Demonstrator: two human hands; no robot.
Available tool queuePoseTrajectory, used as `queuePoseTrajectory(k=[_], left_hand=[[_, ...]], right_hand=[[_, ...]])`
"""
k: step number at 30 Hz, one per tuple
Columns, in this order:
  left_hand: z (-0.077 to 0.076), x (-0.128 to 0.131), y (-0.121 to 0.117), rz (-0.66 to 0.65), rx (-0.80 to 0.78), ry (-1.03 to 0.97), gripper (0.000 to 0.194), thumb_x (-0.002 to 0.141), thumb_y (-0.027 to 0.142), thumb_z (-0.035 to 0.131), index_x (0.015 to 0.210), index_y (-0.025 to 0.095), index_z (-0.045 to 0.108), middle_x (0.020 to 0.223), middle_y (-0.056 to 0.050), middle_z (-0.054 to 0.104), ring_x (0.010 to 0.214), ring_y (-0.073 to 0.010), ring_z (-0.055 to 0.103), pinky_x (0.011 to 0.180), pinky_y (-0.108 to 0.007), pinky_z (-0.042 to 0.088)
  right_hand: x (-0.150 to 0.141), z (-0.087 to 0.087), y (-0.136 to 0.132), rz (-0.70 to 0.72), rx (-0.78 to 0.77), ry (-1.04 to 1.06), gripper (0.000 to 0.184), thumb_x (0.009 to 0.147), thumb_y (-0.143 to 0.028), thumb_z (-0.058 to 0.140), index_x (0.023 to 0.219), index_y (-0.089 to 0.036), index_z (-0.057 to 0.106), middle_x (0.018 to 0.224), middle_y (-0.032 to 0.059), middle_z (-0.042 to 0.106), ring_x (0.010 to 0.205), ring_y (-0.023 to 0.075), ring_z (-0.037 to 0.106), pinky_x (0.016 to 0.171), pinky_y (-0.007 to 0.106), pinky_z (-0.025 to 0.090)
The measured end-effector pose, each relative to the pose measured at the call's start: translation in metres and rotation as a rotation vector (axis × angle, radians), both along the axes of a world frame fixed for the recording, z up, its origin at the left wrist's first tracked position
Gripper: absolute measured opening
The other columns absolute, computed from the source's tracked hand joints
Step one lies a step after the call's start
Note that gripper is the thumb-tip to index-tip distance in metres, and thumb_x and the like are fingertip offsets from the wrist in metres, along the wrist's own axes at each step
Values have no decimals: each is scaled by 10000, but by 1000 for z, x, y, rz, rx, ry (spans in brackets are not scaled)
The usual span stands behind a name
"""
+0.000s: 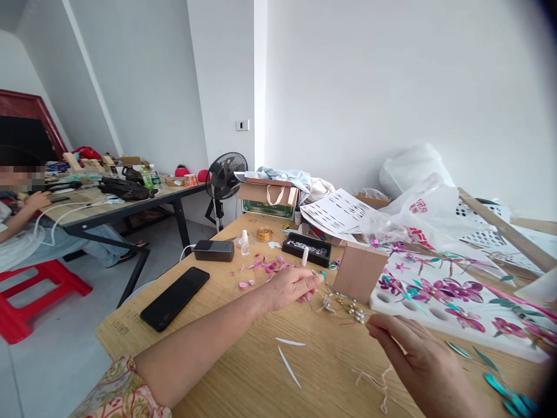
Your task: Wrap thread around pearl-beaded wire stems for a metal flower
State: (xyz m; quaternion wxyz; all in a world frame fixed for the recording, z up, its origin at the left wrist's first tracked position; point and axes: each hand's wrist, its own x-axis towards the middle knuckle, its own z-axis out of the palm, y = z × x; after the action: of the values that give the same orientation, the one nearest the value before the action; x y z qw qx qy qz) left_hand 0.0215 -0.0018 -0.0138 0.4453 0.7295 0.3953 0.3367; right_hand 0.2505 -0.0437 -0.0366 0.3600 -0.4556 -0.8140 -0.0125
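My left hand (292, 288) reaches over the middle of the wooden table with its thumb and fingers pinched together. A small teal piece (322, 275) shows at its fingertips, but I cannot tell whether it is gripped. My right hand (411, 351) is also closed in a pinch, and whatever is between its fingertips is too small to make out. Just left of those fingertips is a cluster of pearl-like beads (357, 313) on thin wires. Pink petal pieces (270, 266) lie beyond my left hand. Two white slivers (289, 366) and a pale pink thread (378, 383) are nearer me.
A wooden block (360, 271) stands upright beside a white foam board (435, 316) bearing purple and teal flowers. Behind are a black tray (307, 248), a small bottle (245, 242) and plastic bags (418, 212). A phone (175, 297) lies left; another person (26, 215) sits at a separate table.
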Motion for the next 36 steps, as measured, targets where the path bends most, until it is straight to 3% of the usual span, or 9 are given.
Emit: queuePoseTrajectory(k=[7, 16, 20, 23, 26, 31, 36], left_hand=[[-9, 10, -1, 62, -55, -86, 352, 768, 462, 447, 584, 164, 423, 528, 40, 417, 482, -64, 375, 482, -186, 307], [-2, -5, 5, 144, -81, -120, 364, 750, 483, 469, 582, 166, 406, 472, 54, 405, 423, -53, 343, 429, -176, 264], [3, -12, 5, 129, -29, -262, 339, 775, 490, 450, 716, 156, 464, 617, 21, 470, 517, -68, 430, 486, -184, 332], [3, -11, -3, 2, 26, -207, 366, 835, 483, 342, 827, 149, 493, 706, -4, 481, 603, -83, 453, 547, -198, 355], [0, -4, -9, -79, 90, -115, 347, 849, 449, 335, 779, 147, 492, 674, 5, 452, 613, -86, 429, 570, -206, 346], [-3, 4, -6, 24, 193, -64, 292, 812, 340, 447, 588, 156, 406, 581, 33, 398, 558, -74, 380, 543, -202, 314], [0, -5, 2, 98, 137, -38, 273, 819, 360, 422, 647, 153, 470, 544, 43, 423, 492, -67, 374, 487, -193, 307]], right_hand=[[1, -1, 1, 14, -50, -30, 145, 788, -295, 453, 696, -243, 551, 633, 24, 614, 584, 184, 567, 531, 281, 406], [20, 8, 4, -4, -54, -55, 178, 793, -321, 432, 678, -241, 542, 599, 17, 590, 562, 177, 549, 525, 278, 394], [21, 6, 3, 8, -111, 6, 157, 788, -329, 444, 696, -243, 539, 618, 9, 596, 568, 170, 549, 522, 263, 404], [17, 5, 2, -3, -227, 63, 168, 775, -354, 450, 672, -242, 522, 582, -5, 573, 528, 157, 525, 502, 252, 406], [13, 5, 1, -17, -347, 99, 204, 762, -392, 443, 643, -241, 512, 556, -7, 556, 526, 162, 520, 504, 254, 413], [13, 4, 2, -15, -396, 107, 233, 758, -410, 436, 623, -236, 510, 561, 1, 562, 548, 170, 529, 518, 254, 424], [19, 5, 2, 26, -279, 65, 204, 784, -360, 444, 641, -231, 513, 549, -16, 568, 509, 141, 528, 485, 222, 412]])
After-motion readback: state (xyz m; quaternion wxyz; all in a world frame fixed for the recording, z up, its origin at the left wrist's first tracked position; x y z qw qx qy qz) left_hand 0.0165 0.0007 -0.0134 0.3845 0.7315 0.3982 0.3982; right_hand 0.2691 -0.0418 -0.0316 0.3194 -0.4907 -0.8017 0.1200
